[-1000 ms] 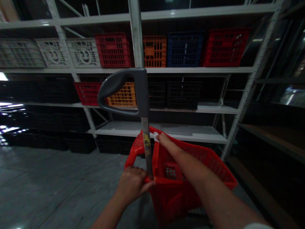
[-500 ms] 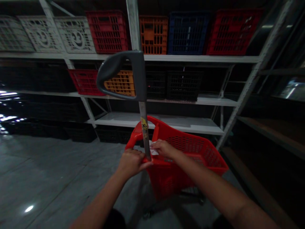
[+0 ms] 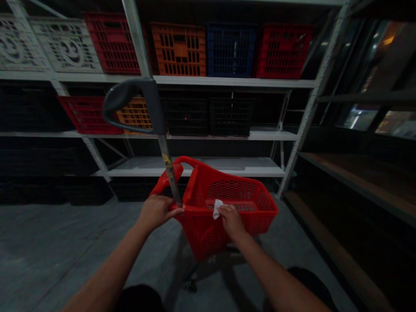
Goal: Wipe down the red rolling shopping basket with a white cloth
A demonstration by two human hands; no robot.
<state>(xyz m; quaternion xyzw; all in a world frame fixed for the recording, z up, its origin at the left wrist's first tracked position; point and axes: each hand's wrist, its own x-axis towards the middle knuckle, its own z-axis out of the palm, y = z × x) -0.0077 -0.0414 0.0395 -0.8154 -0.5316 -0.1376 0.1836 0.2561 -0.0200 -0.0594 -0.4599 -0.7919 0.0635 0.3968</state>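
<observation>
A red plastic shopping cart (image 3: 204,234) stands in front of me, its basket pointing right. My left hand (image 3: 157,211) is wrapped round the near end of the cart's red handle (image 3: 160,184), beside the foot of a metal pole (image 3: 170,177). The pole rises from the cart and carries a grey loop-shaped grip (image 3: 156,106). My right hand (image 3: 231,219) pinches a crumpled white cloth (image 3: 217,209) at the near rim of the basket. Whether the cloth is fabric or paper I cannot tell.
Behind the cart runs a white metal rack (image 3: 224,167) with red, orange, blue, white and black crates; a blue crate (image 3: 230,50) sits on its upper shelf. Another shelf unit (image 3: 357,182) stands along the right. Grey floor (image 3: 65,242) lies at the left.
My right hand has moved with the cloth from beside the pole's foot along the near rim, away from the handle. My left hand keeps its hold. The view has shifted right.
</observation>
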